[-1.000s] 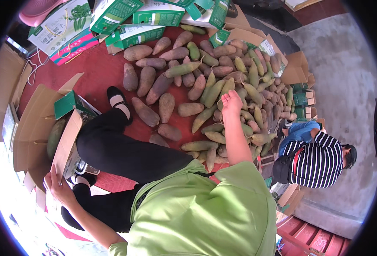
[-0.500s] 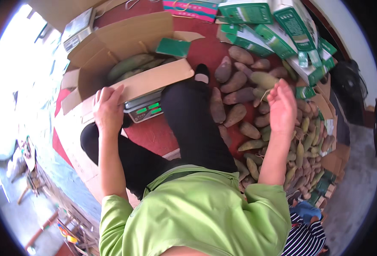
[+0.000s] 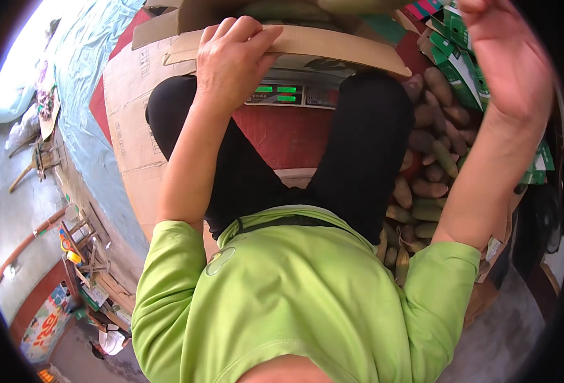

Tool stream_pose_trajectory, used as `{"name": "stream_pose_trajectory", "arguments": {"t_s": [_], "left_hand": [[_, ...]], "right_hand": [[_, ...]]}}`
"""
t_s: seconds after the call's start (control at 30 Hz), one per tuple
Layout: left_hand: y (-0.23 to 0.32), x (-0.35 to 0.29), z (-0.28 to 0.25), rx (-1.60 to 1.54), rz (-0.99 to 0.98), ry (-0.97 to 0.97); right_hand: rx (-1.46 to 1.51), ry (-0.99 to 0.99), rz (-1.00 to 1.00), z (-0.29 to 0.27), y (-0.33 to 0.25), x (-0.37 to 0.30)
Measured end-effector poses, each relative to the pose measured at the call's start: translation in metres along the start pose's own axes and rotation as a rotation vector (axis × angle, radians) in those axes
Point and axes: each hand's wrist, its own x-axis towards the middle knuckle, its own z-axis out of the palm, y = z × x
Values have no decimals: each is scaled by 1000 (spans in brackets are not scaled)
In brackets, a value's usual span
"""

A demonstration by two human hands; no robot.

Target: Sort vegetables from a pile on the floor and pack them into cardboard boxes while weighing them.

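Observation:
My left hand [image 3: 234,60] is closed over the long edge of a cardboard box flap [image 3: 333,46], thumb on top. At the upper right my right hand [image 3: 508,60] is raised, its fingertips partly cut off by the top edge. To its left, over the box, a pale green tuber [image 3: 368,5] appears held by one end; the grip itself is mostly out of view. More greenish tubers [image 3: 282,10] lie inside the box. Under the flap a scale [image 3: 291,94] with green lit displays shows between my knees.
Brown and green tubers [image 3: 430,189] are heaped on the red floor covering [image 3: 275,137] beside my right leg. Green and white cartons [image 3: 457,67] stand behind them. Flattened cardboard [image 3: 135,134] and pale blue sheeting [image 3: 93,115] lie to the left.
My right hand has risen away from the heap, and the pale green tuber has come over the box. The view has tilted down toward me. My left hand stays on the flap.

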Motion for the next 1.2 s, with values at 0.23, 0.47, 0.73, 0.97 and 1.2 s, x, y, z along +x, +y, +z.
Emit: {"name": "stream_pose_trajectory", "arguments": {"t_s": [0.23, 0.47, 0.73, 0.97, 1.2], "left_hand": [[-2, 1, -1, -27, 22, 94], [-5, 0, -7, -59, -7, 105], [-17, -6, -9, -15, -40, 148], [-17, -5, -7, 39, -53, 126], [-17, 1, -4, 52, -84, 216]], "right_hand": [[-554, 125, 32, 14, 67, 11], [-1300, -7, 249, 24, 84, 16], [-1261, 497, 7, -123, 58, 19], [-1669, 184, -1, -160, 51, 82], [-1636, -259, 269, -195, 49, 153]]}}
